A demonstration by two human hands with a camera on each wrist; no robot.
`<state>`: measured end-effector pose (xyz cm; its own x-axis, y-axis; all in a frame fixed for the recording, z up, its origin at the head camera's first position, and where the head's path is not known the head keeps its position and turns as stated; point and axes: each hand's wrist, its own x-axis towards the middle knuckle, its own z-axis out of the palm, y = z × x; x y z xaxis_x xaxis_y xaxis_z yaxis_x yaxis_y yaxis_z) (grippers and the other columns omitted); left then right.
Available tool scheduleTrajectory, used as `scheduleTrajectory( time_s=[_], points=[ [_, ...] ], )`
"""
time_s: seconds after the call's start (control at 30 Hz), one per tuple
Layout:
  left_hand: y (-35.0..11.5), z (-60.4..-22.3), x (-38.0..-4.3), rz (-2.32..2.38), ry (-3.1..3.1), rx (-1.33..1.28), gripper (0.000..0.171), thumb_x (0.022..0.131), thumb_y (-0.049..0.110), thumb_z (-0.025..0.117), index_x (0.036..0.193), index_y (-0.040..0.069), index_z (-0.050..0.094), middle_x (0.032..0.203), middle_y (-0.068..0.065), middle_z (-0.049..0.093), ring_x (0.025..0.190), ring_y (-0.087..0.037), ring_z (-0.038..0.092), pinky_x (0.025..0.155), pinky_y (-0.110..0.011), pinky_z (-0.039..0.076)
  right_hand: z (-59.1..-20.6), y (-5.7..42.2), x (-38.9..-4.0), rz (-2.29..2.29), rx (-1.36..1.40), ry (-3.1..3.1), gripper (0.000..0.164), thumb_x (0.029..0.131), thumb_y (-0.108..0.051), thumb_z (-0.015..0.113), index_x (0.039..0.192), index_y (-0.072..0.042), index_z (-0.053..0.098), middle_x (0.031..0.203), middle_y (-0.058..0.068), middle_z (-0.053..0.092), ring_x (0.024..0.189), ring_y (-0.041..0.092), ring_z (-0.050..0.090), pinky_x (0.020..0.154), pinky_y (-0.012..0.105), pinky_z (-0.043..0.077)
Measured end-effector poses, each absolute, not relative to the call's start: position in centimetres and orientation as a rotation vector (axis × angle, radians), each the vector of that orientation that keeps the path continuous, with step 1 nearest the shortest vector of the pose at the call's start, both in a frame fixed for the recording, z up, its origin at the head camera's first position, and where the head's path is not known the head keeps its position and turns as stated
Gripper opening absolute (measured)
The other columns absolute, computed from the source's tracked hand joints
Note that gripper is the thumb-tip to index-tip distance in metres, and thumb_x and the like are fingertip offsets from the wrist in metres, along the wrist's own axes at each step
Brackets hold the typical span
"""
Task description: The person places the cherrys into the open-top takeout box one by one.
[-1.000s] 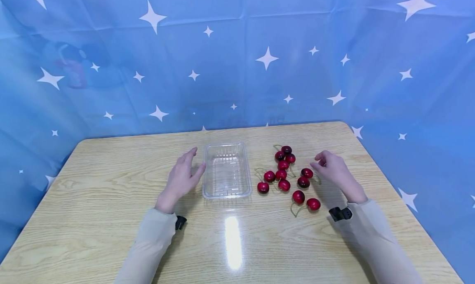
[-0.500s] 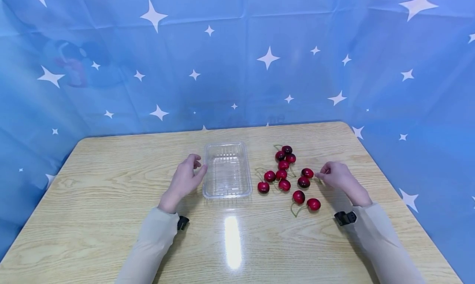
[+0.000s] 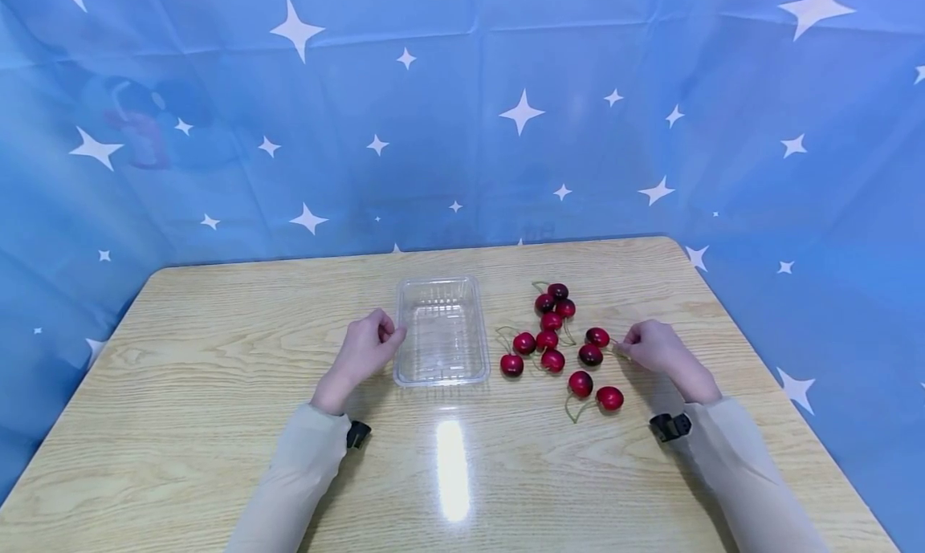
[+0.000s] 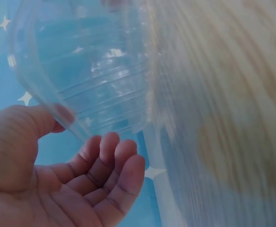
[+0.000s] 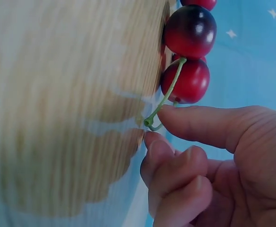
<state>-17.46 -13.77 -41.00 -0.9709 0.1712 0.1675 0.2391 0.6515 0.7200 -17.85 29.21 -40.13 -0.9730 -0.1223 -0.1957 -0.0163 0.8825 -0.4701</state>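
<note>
A clear plastic container (image 3: 442, 380) stands on the table, and my left hand (image 3: 361, 352) is at its left rim. In the left wrist view, the thumb laps over the rim of the container (image 4: 95, 90) while the curled fingers (image 4: 124, 165) lie against the outside, gripping the edge. To the right, my right hand (image 3: 659, 349) pinches the joined green stem (image 5: 168, 97) of a pair of cherries between thumb and index finger. One cherry (image 5: 190, 32) is dark red to black, the other red cherry (image 5: 187, 80) sits beside it, both low at the tabletop.
Several more cherries (image 3: 552, 322) with stems lie between the container and my right hand. Another joined pair of cherries (image 3: 580, 384) lies nearer me. The wooden table (image 3: 217, 360) ends in front of a blue star-patterned cloth (image 3: 433, 136).
My right hand has come down and closed its fingertips on the cherry stem. My left hand's fingers have curled in at the container's rim. The container and cherries stay in place.
</note>
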Motion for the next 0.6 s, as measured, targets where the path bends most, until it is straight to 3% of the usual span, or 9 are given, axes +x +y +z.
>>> scheduleTrajectory(
  time_s=[0.33,0.6],
  points=[
    [-13.40,-41.08,-17.44,-1.428,-2.850,-0.263,0.018,0.091,0.010,0.054,0.074,0.002,0.052,0.057,-0.002,0.047,0.049,-0.012,0.045,0.047,-0.024,0.039,-40.02,28.82,-17.80,-0.689,-0.118,2.826,0.022,0.088,-0.012,0.059,0.069,0.000,0.059,0.060,0.001,0.050,0.056,0.016,0.045,0.052,0.028,0.036],
    [-13.38,-41.14,-17.62,-1.621,-2.860,-0.176,0.021,0.093,0.011,0.049,0.075,0.003,0.050,0.057,-0.004,0.051,0.051,-0.016,0.051,0.050,-0.026,0.041,-39.88,29.09,-17.88,-0.843,-0.079,2.799,0.014,0.086,-0.004,0.056,0.073,0.002,0.057,0.056,0.003,0.059,0.051,0.014,0.058,0.050,0.027,0.045]
  ],
)
